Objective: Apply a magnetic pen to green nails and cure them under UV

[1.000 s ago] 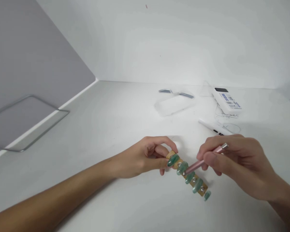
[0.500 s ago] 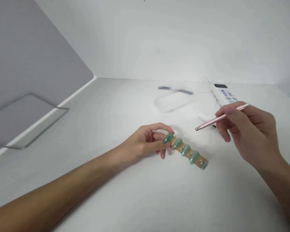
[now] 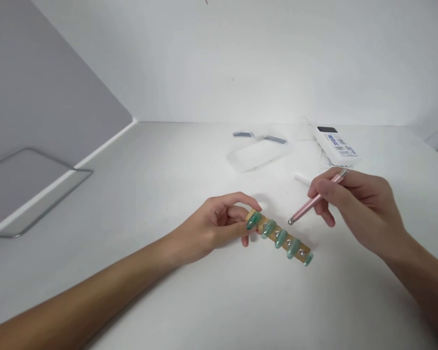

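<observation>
1. The left hand pinches the near-left end of a wooden strip between thumb and fingers; the rest of the strip juts free, slanting down to the right.
2. Green nail tips cross the strip in a row, with shiny metal studs between them.
3. The right hand grips a pink ball-tipped tool, its silver ball just beside the strip's upper edge, seemingly apart.
4. White tabletop stretches below the strip and leftward to a bent wire frame; a white wall rises along the back edge.
5. Beyond the hands lie two grey-blue pieces by a faint transparent outline, hard to make out, and a white box with unreadable print.
6. The right hand covers most of a slim white object. The left hand's fingers partly hide behind the strip. Both forearms and the wire frame run out of view.
</observation>
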`<state>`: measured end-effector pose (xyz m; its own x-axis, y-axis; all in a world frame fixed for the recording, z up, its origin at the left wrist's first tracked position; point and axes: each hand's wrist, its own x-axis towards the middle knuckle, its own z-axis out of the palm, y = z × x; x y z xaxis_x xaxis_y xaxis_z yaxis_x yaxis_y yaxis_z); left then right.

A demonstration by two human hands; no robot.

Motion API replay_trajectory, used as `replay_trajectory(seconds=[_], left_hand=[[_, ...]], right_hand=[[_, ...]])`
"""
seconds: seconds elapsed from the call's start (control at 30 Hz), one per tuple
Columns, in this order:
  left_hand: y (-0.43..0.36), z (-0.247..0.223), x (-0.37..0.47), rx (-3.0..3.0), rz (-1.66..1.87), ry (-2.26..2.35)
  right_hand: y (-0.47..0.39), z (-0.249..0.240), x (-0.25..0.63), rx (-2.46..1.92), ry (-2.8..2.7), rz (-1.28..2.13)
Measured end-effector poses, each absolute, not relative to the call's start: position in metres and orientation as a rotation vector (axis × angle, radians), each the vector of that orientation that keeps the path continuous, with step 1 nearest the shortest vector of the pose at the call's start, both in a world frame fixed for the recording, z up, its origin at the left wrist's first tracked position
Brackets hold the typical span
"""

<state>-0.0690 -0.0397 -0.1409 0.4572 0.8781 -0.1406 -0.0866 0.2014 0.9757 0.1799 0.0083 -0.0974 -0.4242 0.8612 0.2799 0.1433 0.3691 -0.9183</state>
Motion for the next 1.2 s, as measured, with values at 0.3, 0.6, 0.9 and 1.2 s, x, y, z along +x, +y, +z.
replay_trajectory(seconds=[0.3,0.6,0.9,1.2], left_hand=[[-0.0405,-0.1414,-0.0703,1.173,0.787,0.846],[-0.0385,-0.1416,-0.07,1.156,0.786,0.838],[-0.0392,-0.1414,-0.0706,1.15,0.784,0.828],[-0.0393,-0.1413,-0.0698,1.154,0.783,0.852]], right_hand=[[0.0059,-0.0988,0.1812,-0.828,-1.83,1.138],[0.0043,-0.0923,0.1806,-0.818,-1.923,1.11],[0.0057,-0.0927,0.1799,-0.815,-1.959,1.115],[0.0043,-0.09,0.1814,-0.812,-1.987,1.114]])
